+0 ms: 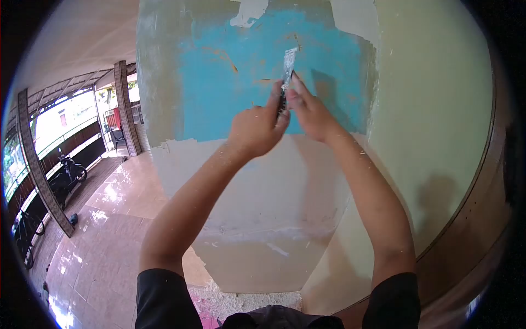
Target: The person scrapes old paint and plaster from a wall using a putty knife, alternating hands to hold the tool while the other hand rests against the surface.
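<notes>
A paint scraper (289, 61), its blade smeared whitish, points upward against the blue patch (235, 104) of the wall in front of me. My left hand (255, 129) is closed on its lower end, thumb and fingers pressed along it. From the other side my right hand (315, 115) grips the same scraper, one finger stretched up beside the blade. The handle is mostly hidden between the hands. Orange-brown scratches and a few nicks mark the blue paint around the blade tip.
Below the blue lies a pale scraped wall area (263, 186), with whitish flakes (246, 301) on the floor at its foot. A pale green wall (433, 109) adjoins at right. Leftward are a tiled porch floor (115, 219), posts (127, 109) and a parked motorcycle (68, 174).
</notes>
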The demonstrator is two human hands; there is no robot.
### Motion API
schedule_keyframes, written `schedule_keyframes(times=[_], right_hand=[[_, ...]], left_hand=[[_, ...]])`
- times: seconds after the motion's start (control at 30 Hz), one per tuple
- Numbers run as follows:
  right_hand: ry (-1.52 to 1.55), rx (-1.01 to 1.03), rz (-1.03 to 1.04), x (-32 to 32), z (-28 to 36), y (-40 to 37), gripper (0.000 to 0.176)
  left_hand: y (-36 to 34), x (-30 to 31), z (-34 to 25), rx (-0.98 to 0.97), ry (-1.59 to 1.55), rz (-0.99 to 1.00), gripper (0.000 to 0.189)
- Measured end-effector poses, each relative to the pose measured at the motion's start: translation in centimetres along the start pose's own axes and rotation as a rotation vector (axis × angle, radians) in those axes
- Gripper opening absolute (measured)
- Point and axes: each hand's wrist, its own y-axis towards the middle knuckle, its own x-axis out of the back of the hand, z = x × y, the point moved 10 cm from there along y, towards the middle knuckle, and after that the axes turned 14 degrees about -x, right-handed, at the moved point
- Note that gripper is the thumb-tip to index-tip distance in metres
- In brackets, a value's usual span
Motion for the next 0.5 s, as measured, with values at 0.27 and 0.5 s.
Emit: schedule_keyframes(times=[0.27, 0.5], right_hand=[[-0.061, -0.073, 0.028, 0.2, 2.3, -0.1, 0.051], [-0.713, -0.072, -0.314, 4.4, 3.2, 3.1, 0.049]], left_hand=[[0.5, 0.5, -0.6, -0.103, -0.093, 0.108, 0.084], [-0.1, 5.9, 7.5, -0.134, 0.674, -0.072, 0.074]])
